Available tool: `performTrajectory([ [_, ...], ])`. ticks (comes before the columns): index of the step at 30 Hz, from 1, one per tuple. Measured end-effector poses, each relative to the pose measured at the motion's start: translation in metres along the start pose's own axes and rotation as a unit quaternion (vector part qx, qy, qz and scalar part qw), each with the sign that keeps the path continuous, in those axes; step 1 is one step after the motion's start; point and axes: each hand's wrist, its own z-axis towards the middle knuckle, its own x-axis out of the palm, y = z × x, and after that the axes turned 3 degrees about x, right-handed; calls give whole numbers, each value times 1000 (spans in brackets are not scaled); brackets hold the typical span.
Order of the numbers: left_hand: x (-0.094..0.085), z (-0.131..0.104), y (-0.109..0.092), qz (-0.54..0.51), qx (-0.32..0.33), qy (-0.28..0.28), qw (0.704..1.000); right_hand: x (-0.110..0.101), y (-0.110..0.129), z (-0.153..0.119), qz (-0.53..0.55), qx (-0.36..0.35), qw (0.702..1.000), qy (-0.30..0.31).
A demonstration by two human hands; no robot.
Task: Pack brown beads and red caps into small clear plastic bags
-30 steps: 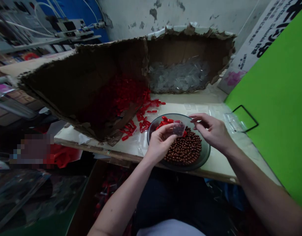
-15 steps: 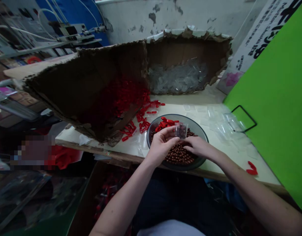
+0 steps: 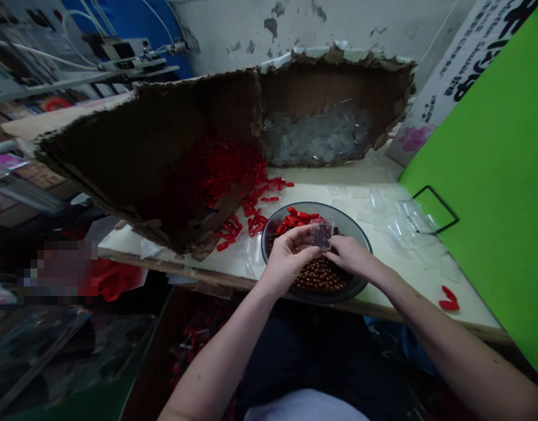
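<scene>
So your left hand [image 3: 289, 260] has a clear little container [image 3: 322, 234] pinched over the bowl [image 3: 359, 229], dark stuff showing through. Your right hand [image 3: 351, 255] is just beside it, over the brown beads [image 3: 320, 277], fingertips hard to make out. Behind the bowl there's a ripped-up cardboard box [image 3: 227, 96] with red bits [image 3: 227, 166] and clear plastic [image 3: 319, 139].

Patchy grey wall [image 3: 225, 26] behind a pale-topped table [image 3: 315, 181], dim light.
</scene>
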Motion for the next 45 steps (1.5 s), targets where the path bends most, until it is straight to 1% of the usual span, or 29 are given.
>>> performTrajectory([
  [6, -1, 0, -2, -12, 6, -6, 1000, 5, -1, 5, -8, -2, 1000, -1],
  [12, -1, -1, -1, -15, -4, -12, 1000, 17, 3, 4, -12, -31, 998, 60],
  [14, -2, -1, -1, -9, -3, -14, 1000, 17, 5, 5, -1, -34, 997, 67],
  [18, -4, 0, -1, 0, 2, -20, 1000, 15, 6, 7, 10, -36, 997, 71],
  [22, -5, -1, -2, -2, 1, -18, 1000, 12, 5, 4, 17, -25, 998, 62],
  [27, 0, -3, -3, 7, -8, 7, 1000, 13, 6, 2, 9, -29, 998, 62],
  [30, 2, -4, -3, 24, -3, 12, 1000, 13, 6, 3, 10, -35, 997, 62],
  [33, 2, -6, -2, 56, 6, 16, 998, 5, 4, 1, 40, -27, 998, 31],
  [35, -1, -6, -1, 73, 7, 20, 997, -9, 4, -3, 98, -10, 995, -29],
  [37, -2, -6, 0, 81, 2, 18, 997, -27, 8, -9, 199, 10, 973, -117],
  [39, -3, -6, 1, 88, -5, 15, 996, -46, 18, -16, 306, 16, 934, -186],
  [40, -2, -6, 1, 91, -6, 18, 996, -53, 24, -20, 344, 11, 917, -200],
  [41, -2, -6, 2, 92, -7, 22, 995, -58, 29, -22, 367, 1, 908, -201],
  [43, 0, -5, 3, 90, -7, 34, 995, -63, 38, -26, 376, -19, 908, -183],
  [45, 1, -5, 5, 87, -8, 42, 995, -62, 42, -27, 363, -31, 916, -170],
])
